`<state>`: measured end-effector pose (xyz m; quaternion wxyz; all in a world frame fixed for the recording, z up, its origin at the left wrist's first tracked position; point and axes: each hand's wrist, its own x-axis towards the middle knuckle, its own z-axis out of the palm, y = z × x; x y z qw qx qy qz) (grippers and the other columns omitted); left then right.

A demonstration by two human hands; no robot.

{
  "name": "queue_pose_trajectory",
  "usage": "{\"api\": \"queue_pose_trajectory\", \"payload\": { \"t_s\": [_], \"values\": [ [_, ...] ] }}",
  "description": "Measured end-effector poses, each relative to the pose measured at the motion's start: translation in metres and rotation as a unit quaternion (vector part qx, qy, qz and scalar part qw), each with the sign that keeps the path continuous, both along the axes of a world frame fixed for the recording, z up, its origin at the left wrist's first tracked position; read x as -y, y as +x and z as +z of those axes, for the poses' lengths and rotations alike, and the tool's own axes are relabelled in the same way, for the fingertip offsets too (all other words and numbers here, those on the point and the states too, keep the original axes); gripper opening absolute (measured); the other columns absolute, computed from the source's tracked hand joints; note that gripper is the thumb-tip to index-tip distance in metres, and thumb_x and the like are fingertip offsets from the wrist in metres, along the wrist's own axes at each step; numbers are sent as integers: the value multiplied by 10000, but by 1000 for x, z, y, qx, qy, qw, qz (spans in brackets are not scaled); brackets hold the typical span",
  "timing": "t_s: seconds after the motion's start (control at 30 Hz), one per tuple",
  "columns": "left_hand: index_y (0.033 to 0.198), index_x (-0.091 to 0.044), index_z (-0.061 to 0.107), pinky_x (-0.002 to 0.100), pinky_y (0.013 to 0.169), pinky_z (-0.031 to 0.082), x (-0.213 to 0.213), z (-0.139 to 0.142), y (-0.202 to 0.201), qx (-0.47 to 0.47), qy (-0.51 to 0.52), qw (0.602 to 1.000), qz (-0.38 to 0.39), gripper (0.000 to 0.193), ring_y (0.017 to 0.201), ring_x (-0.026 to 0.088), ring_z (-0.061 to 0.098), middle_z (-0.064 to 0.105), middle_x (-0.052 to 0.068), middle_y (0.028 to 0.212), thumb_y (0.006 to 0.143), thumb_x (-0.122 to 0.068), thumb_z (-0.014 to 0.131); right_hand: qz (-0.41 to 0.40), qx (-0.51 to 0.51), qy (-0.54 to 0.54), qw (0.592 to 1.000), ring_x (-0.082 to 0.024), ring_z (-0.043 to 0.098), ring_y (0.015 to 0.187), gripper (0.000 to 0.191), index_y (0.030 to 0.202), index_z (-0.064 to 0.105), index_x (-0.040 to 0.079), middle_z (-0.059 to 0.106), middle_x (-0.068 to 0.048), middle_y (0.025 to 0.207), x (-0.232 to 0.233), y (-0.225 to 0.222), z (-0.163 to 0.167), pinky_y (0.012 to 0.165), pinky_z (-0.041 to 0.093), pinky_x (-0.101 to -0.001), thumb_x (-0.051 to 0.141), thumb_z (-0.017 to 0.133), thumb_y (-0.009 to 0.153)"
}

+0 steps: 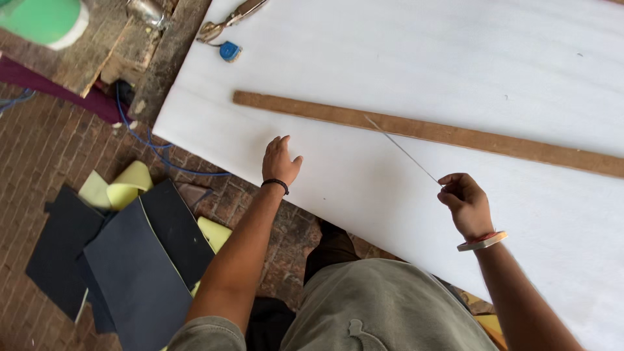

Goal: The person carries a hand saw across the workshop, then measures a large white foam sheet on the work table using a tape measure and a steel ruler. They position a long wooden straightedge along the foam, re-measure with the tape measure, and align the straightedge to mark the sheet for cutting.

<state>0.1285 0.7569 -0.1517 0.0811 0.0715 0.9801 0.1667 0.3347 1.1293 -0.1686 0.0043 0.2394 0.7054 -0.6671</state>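
Note:
A large white foam sheet [455, 65] covers the work surface. A long wooden straightedge [422, 132] lies across it. My left hand [280, 161] rests flat on the sheet near its front edge, fingers spread, a black band on the wrist. My right hand [463, 203] is closed on the end of a thin metal blade [403, 151], whose tip reaches up to the straightedge. A bangle circles the right wrist.
Scissors [227, 19] and a small blue tape measure [229, 51] lie at the sheet's far left corner. Dark and yellow foam pieces [136, 253] are piled on the brick floor at left. A green container [45, 21] and a blue cable [156, 146] sit beyond.

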Motion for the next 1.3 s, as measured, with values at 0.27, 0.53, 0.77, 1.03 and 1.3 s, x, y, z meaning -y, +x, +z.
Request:
{"api": "queue_pose_trajectory", "payload": {
  "t_s": [0.27, 0.53, 0.77, 1.03, 1.3],
  "values": [
    [1482, -194, 468, 466, 1224, 250, 31, 21, -123, 132, -40, 990, -26, 765, 1525, 380, 120, 202, 113, 1636, 819, -366, 808, -69, 86, 71, 991, -64, 427, 620, 100, 1016, 722, 58, 525, 34, 707, 119, -63, 52, 550, 360, -244, 119, 731, 937],
    [1341, -128, 654, 389, 1143, 478, 73, -2, -117, 185, 179, 964, -66, 525, 1336, 262, 603, 648, 98, 1431, 875, -353, 743, -140, 97, -33, 985, -56, 388, 488, 115, 1025, 732, 78, 496, 48, 611, 170, -65, 35, 440, 308, -260, 91, 740, 910],
    [1291, -114, 664, 416, 1105, 431, 174, -6, -124, 85, 130, 985, -76, 421, 1307, 278, 574, 636, 104, 1392, 892, -222, 746, -117, 38, -39, 992, -61, 442, 522, 124, 1072, 736, 32, 543, 27, 633, 223, -101, 39, 503, 397, -252, 108, 694, 985],
    [1382, -126, 584, 431, 1135, 436, 176, 20, -270, -58, 87, 981, -166, 579, 1391, 334, 477, 536, 148, 1479, 845, -177, 796, -186, 63, -94, 976, -64, 484, 567, 192, 1111, 728, -4, 564, 20, 698, 298, -146, 64, 541, 430, -237, 40, 613, 964],
    [1296, -192, 693, 436, 1107, 462, 154, -11, -334, -73, -9, 914, -399, 465, 1350, 319, 513, 579, 118, 1402, 853, -53, 735, -238, 173, -56, 954, -73, 406, 435, 324, 1198, 692, 112, 502, -7, 587, 412, -177, 70, 392, 333, -256, 134, 755, 881]
  ]
}}
